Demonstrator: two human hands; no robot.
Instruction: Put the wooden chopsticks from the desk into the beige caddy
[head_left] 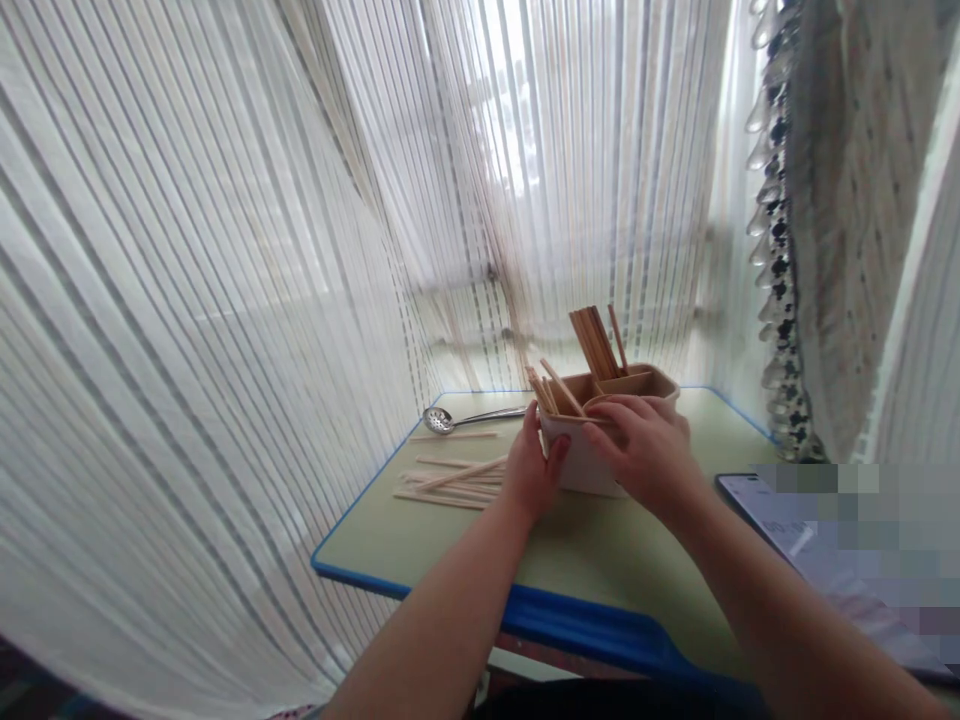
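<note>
A white utensil holder (589,466) with a tan inside and dividers stands on the table. My left hand (531,468) is closed round its front left corner, thumb against the front wall. Over the front rim, my right hand (649,445) is bent with its fingers curled; what they grip is hidden. Pale chopsticks (561,386) lean out of the left compartment. A bundle of brown chopsticks (594,342) rises from the back, with a single brown stick (617,340) apart from it. Loose pale chopsticks (450,480) lie on the table left of my left hand.
A metal slotted ladle (439,420) lies at the table's far left, its handle running towards the holder. The pale green table (375,530) has a blue edge. A phone (780,530) lies at the right. Striped sheer curtains (225,300) hang behind and to the left.
</note>
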